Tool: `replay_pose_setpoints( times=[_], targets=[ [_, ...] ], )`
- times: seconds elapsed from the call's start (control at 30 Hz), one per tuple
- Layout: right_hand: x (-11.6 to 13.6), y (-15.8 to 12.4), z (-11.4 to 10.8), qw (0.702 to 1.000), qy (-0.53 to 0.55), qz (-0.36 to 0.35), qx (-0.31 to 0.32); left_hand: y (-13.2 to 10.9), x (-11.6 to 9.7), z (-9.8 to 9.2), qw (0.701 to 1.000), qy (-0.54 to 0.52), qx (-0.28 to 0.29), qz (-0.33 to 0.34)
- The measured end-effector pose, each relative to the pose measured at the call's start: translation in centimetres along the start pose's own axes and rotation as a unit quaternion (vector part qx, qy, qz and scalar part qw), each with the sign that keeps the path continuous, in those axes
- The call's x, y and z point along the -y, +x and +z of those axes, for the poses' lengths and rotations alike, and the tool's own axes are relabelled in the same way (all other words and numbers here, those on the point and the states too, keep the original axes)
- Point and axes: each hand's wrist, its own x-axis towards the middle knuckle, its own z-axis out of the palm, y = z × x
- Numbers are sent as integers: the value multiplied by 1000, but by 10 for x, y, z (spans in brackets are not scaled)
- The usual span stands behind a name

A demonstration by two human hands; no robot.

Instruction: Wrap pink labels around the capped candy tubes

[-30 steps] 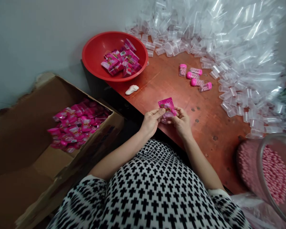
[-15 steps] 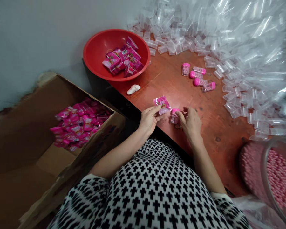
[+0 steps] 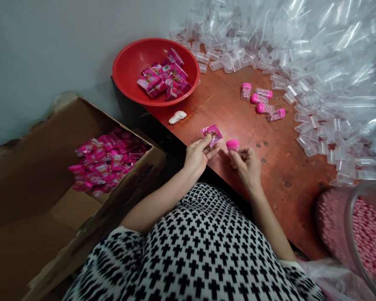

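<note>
Between thumb and fingers my left hand (image 3: 196,155) pinches a small pink printed sachet (image 3: 212,133) over the table's front edge. Close to its right, my right hand (image 3: 247,167) is closed on a small clear bottle with a bright pink cap (image 3: 232,145); its fingers hide most of the bottle's body. The cap points towards the sachet, and the two things are apart. Farther back on the table lie several capped bottles (image 3: 265,108) filled with pink beads; one of them stands upright.
A red bowl (image 3: 120,83) holds several pink sachets; a white lump (image 3: 177,117) lies before it. At left, a cardboard box (image 3: 153,161) contains pink packets (image 3: 108,161). Clear tubes (image 3: 301,62) are heaped at the back right. A tub of pink beads (image 3: 368,234) stands at the right edge.
My right hand has closed round the capped bottle, which it was touching on the table before. The sachet in my left hand has turned a little. The view has shifted slightly.
</note>
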Motion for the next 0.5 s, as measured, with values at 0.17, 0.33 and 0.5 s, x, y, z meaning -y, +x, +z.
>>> replay_pose_setpoints(
  times=[0.17,0.33,0.5],
  targets=[
    [14,-24,7,979,200,14,30,2,4,0,1000,8,0,3],
    [20,-23,17,978,206,24,26,-2,8,3,1000,14,19,18],
    [8,-15,14,986,162,17,16,-3,8,4,995,53,28,78]
  ],
)
